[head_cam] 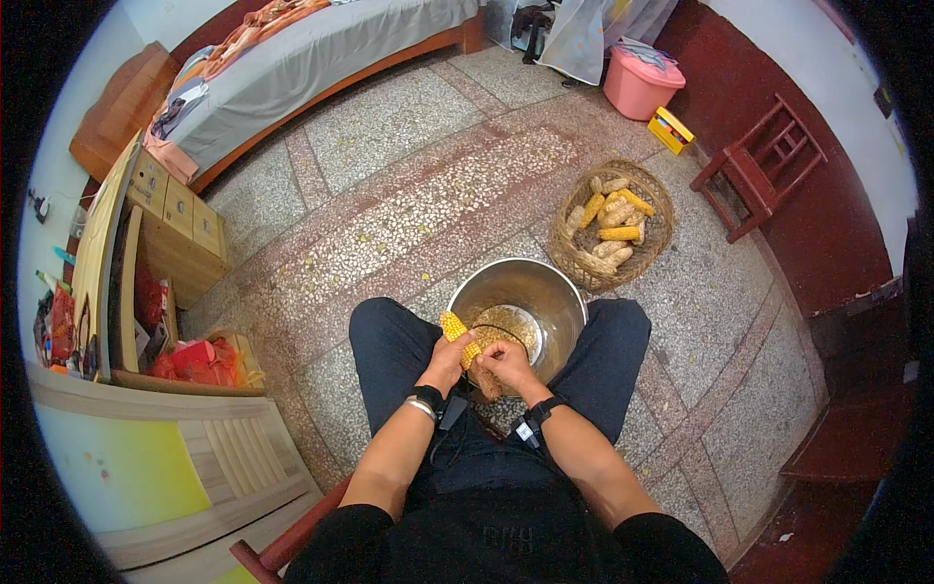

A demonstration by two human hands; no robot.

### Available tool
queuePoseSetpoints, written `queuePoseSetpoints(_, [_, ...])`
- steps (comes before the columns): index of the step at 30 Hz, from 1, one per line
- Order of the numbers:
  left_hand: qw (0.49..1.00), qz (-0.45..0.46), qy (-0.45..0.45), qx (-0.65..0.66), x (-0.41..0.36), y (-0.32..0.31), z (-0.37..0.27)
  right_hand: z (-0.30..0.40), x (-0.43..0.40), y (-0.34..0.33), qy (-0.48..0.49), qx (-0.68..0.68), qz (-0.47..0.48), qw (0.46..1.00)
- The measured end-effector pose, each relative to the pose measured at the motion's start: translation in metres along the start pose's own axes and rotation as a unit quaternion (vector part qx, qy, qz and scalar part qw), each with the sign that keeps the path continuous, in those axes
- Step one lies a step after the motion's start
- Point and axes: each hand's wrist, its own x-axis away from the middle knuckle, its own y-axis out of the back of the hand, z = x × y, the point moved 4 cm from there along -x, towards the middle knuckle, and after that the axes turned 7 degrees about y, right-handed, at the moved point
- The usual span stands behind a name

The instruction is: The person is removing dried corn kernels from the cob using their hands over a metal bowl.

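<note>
My left hand point(442, 360) grips a yellow corn cob point(454, 328), full of kernels and tilted up over the near side of a metal bucket point(560, 321). At the lower end of that cob are the bent, pinched-together fingertips of my right hand point(511, 363); whether they hold anything is unclear. A brown cob point(486, 382), apparently stripped, shows between my hands, and what supports it is hidden. Between my knees stands the bucket, with loose corn kernels point(503, 321) on its bottom.
Beyond the bucket to the right, a woven basket point(662, 237) holds yellow and bare cobs. A red wooden chair point(759, 171), a yellow box point(671, 131) and a pink lidded bin point(641, 84) line the right wall. A desk point(117, 292) is at left, a bed point(328, 73) farther back.
</note>
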Motion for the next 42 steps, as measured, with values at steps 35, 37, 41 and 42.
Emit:
queuePoseSetpoints(35, [1.0, 0.016, -0.007, 0.001, -0.002, 0.001, 0.001, -0.001, -0.001, -0.002, 0.028, -0.025, -0.003, 0.999])
queuePoseSetpoints(37, [1.0, 0.014, -0.002, 0.003, -0.002, 0.001, 0.001, -0.004, -0.002, -0.003, 0.031, -0.031, -0.002, 0.999])
queuePoseSetpoints(41, [1.0, 0.012, 0.008, 0.003, 0.0, 0.0, 0.0, -0.005, -0.001, -0.003, 0.018, -0.049, -0.004, 0.999])
queuePoseSetpoints(42, [1.0, 0.012, 0.008, 0.003, 0.001, 0.0, 0.0, -0.006, -0.001, -0.003, 0.018, -0.049, -0.004, 0.999])
